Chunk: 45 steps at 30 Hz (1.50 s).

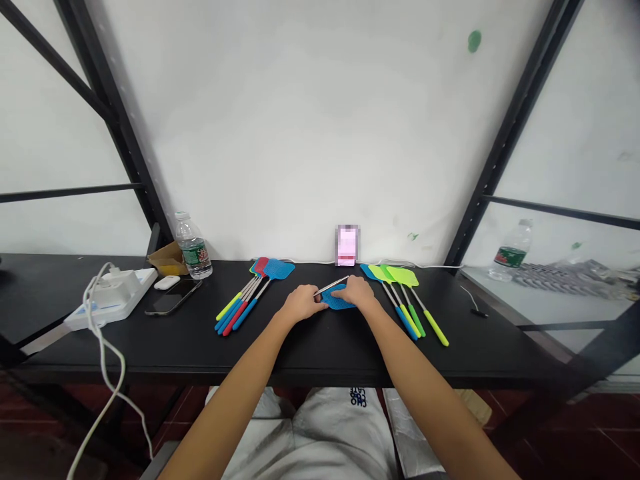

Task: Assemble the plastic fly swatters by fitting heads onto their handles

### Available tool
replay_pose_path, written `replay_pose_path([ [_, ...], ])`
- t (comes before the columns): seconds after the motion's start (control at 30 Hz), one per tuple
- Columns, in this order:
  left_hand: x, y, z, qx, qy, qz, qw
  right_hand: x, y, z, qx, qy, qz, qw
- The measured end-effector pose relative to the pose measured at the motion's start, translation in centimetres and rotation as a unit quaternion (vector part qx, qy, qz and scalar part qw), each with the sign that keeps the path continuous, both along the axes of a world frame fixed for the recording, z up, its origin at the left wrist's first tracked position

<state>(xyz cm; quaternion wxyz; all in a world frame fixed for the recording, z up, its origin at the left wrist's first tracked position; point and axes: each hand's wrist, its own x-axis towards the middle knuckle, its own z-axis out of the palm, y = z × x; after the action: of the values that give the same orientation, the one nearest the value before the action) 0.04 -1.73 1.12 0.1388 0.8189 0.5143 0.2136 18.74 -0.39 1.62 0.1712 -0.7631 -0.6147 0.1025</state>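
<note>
Between my hands is a blue fly swatter, its mesh head (340, 303) low over the black table. A thin metal rod (331, 287) slants across above that head, from my left fingers up toward my right hand. My left hand (301, 303) is closed at the rod's lower end and the head's left edge. Closed over the right side of the head is my right hand (359, 293), its thumb on the mesh. My hands hide the handle, and I cannot tell whether the rod is joined to the head.
Several fly swatters (255, 293) are fanned out on the left, and several more (407, 303) on the right. A phone (347, 245) leans on the wall. Farther left are a water bottle (194, 247), a dark phone (173, 298), a white case (167, 283) and a power strip (115, 297) with cables.
</note>
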Motion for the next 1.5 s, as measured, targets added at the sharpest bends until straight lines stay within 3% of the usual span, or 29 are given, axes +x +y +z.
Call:
replay_pose_path([
  [0.23, 0.0, 0.3, -0.2, -0.002, 0.025, 0.009, 1.000, 0.3, -0.1, -0.1, -0.006, 0.013, 0.007, 1.000],
  [0.53, 0.0, 0.1, 0.1, -0.013, 0.052, 0.020, 0.998, 1.6, 1.8, -1.1, 0.033, 0.069, 0.032, 0.997],
  [0.7, 0.1, -0.2, 0.1, 0.013, 0.043, 0.045, 0.998, 1.3, 2.0, -0.8, 0.071, 0.127, -0.028, 0.989],
  [0.97, -0.1, -0.2, 0.3, 0.036, 0.039, 0.134, 0.990, 3.7, 2.4, -1.2, 0.168, 0.165, -0.181, 0.955],
  [1.5, -0.2, -0.5, 0.8, 0.005, 0.040, 0.113, 0.993, 4.2, 3.2, -2.0, 0.210, 0.189, -0.199, 0.938],
])
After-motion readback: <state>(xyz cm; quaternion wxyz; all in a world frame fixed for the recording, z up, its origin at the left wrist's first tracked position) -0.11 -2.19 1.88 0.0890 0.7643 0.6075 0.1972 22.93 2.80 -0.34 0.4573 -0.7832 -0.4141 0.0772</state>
